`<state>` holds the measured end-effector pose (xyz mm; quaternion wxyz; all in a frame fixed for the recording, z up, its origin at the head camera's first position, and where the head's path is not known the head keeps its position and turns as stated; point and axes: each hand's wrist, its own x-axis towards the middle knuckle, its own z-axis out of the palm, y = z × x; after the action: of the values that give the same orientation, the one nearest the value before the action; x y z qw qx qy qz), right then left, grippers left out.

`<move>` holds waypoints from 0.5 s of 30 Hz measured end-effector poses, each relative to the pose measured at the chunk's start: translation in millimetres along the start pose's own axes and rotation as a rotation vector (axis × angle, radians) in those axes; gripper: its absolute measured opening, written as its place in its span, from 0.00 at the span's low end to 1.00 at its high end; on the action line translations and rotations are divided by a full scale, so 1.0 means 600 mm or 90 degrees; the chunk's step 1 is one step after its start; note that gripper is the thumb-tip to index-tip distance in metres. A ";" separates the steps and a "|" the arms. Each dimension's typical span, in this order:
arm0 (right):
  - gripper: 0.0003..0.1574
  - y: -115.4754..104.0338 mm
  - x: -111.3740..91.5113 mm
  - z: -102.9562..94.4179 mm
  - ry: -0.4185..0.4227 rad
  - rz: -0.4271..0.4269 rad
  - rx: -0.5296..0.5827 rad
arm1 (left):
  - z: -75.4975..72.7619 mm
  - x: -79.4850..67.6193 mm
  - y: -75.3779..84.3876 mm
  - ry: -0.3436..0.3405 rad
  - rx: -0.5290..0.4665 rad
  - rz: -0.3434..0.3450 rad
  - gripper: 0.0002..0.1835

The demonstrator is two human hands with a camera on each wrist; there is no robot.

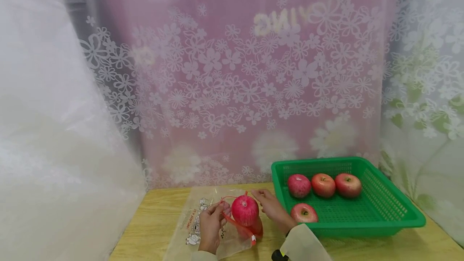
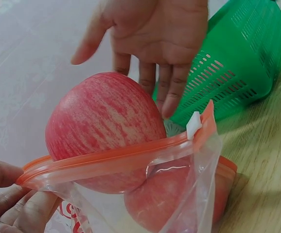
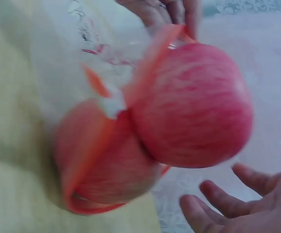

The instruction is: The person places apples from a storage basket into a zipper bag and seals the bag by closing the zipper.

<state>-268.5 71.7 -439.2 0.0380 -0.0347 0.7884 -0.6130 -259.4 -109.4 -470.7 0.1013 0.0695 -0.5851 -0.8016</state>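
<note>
My left hand (image 1: pixel 212 222) pinches the orange zip edge of a clear printed slider bag (image 2: pixel 96 213) by one end. An apple (image 1: pixel 245 210) sits in the bag's mouth, its upper part above the orange rim. Lower in the bag lies another apple (image 2: pixel 155 199), seen through the plastic. The white slider (image 2: pixel 193 125) is at the end of the zip away from my left hand. Beside the upper apple, my right hand (image 1: pixel 270 204) has its fingers loosely extended and holds nothing; in the right wrist view a gap shows between the fingertips and the apple.
A green basket (image 1: pixel 366 225) stands on the wooden table (image 1: pixel 145 220) to the right, with several apples (image 1: pixel 323 185) in it. Flowered plastic curtains (image 1: pixel 232 92) hang behind and at both sides. A black object (image 1: pixel 278 255) shows at the bottom edge.
</note>
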 end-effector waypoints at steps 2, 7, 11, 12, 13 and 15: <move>0.41 0.010 -0.003 0.005 0.019 -0.004 0.011 | -0.001 0.000 -0.001 -0.002 0.000 0.007 0.15; 0.43 0.041 -0.009 0.015 0.058 0.012 0.046 | -0.004 0.000 -0.008 -0.017 0.005 0.033 0.18; 0.36 0.069 -0.010 0.020 0.084 0.001 0.059 | -0.009 0.008 -0.021 -0.031 -0.008 0.049 0.20; 0.34 0.076 -0.011 0.021 0.090 -0.003 0.050 | -0.013 0.016 -0.031 -0.040 -0.017 0.056 0.20; 0.31 0.083 -0.011 0.022 0.099 -0.007 0.037 | -0.014 0.018 -0.034 -0.043 -0.021 0.060 0.20; 0.27 0.098 -0.012 0.023 0.110 -0.015 0.006 | -0.017 0.023 -0.040 -0.050 -0.025 0.066 0.19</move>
<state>-260.6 73.3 -499.4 -0.0370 0.0091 0.7853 -0.6180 -272.4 -115.0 -496.7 0.1208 0.0055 -0.5757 -0.8087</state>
